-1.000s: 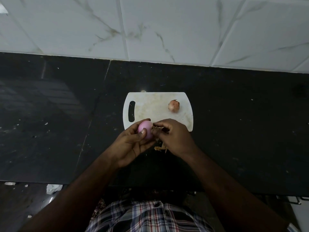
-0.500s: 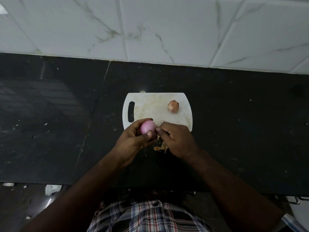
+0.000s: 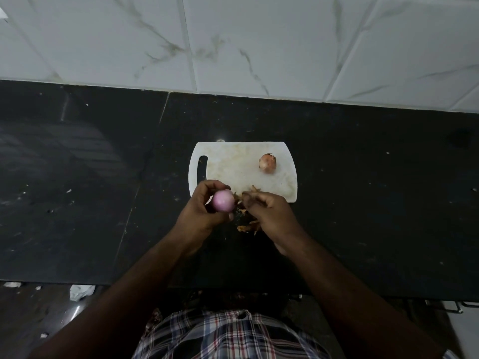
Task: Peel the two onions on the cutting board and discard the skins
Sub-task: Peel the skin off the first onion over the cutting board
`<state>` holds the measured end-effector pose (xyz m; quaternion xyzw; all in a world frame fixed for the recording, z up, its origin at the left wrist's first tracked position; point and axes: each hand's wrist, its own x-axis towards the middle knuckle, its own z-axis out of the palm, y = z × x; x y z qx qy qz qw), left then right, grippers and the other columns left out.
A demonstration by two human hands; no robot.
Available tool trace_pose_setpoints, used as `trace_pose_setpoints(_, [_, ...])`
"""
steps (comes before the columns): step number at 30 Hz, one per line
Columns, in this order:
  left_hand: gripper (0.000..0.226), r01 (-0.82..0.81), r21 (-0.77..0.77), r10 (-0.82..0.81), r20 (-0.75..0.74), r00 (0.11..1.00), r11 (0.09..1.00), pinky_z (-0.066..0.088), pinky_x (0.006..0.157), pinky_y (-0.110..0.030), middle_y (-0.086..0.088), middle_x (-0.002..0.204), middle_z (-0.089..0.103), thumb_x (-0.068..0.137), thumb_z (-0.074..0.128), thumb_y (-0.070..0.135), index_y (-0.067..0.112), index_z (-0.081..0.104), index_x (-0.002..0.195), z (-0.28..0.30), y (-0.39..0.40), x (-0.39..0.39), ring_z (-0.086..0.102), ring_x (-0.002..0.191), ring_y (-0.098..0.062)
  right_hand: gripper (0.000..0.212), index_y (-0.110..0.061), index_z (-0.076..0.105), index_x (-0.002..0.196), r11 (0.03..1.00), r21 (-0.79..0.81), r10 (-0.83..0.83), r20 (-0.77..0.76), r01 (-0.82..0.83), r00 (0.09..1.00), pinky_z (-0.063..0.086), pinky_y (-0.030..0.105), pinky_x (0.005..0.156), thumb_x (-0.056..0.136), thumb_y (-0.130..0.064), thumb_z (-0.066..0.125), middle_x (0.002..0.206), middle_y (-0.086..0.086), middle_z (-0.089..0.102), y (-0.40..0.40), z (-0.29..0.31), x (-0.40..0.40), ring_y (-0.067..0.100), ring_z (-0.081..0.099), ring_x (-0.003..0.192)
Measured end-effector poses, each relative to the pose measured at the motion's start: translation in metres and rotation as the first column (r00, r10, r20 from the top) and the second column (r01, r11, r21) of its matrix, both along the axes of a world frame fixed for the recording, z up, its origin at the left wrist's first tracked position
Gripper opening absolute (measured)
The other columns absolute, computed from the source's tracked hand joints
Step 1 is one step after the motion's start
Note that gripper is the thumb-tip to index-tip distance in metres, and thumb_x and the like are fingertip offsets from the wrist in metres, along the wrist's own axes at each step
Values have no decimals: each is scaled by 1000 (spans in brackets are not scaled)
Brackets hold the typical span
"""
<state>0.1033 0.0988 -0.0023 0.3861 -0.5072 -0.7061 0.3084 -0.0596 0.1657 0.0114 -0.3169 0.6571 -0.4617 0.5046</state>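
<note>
Left hand point(image 3: 201, 215) curled around a peeled pink onion point(image 3: 223, 200), held above the near-left corner of the white cutting board point(image 3: 233, 167). Right hand point(image 3: 269, 213), at 3 o'clock of that onion, pinches a shred of brown skin point(image 3: 239, 195). Unpeeled onion point(image 3: 267, 163) rests on the board at 1 o'clock. Loose skins point(image 3: 247, 225) lie on the dark desk point(image 3: 375, 203).

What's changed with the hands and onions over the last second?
The right hand has drawn slightly right, away from the pink peeled onion, pinching a strip of skin it has pulled off. The left hand still grips that onion. The unpeeled onion on the cutting board and the skin scraps have not moved.
</note>
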Motion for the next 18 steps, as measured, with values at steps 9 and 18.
trace_pose_setpoints(9, [75,130,73,-126,-49,991,989,52,98,-33,5,147,51,73,74,-1,25,50,140,8,-5,7,54,131,-15,13,-14,77,97,988,-155,-30,-141,7,990,62,40,81,85,-8,76,93,5,76,-6,3,4,22,73,89])
trace_pose_setpoints(18, [62,182,24,-184,138,973,983,57,85,-24,-9,122,69,75,77,-12,9,58,131,16,-9,4,68,106,-16,5,-14,75,91,983,-166,7,-369,-74,929,59,40,80,86,-12,74,86,-4,74,-10,5,1,14,69,84])
